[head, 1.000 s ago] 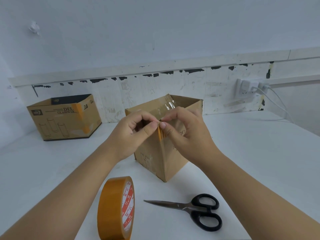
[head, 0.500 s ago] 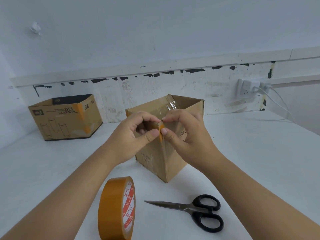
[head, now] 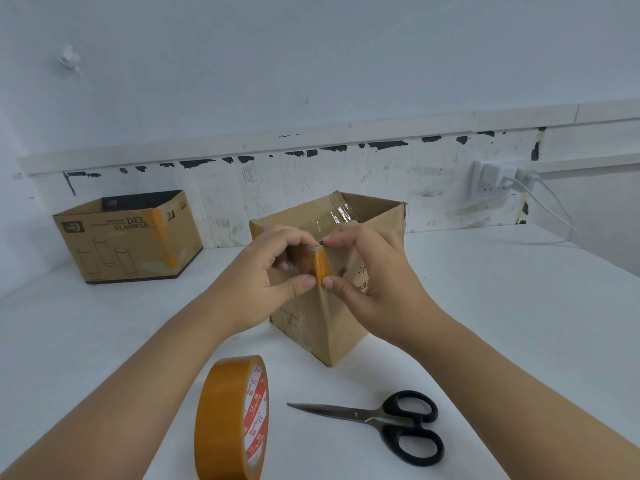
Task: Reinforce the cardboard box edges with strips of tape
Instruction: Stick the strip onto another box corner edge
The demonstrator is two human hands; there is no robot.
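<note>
At frame centre, the open brown cardboard box point(head: 349, 306) stands on the white table point(head: 485, 306), one vertical corner edge facing the viewer. The left hand point(head: 263, 285) and right hand point(head: 374, 282) press thumbs together onto a short orange tape strip point(head: 322, 263) at that edge's top, fingers curled over the rim. Fingertips inside are hidden. The orange tape roll point(head: 230, 419) and black-handled scissors point(head: 388, 422) lie below, apart from the box.

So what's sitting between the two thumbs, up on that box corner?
In the head view, a short orange tape strip runs down the cardboard box corner, between the left hand and right hand thumbs pressing it.
</note>
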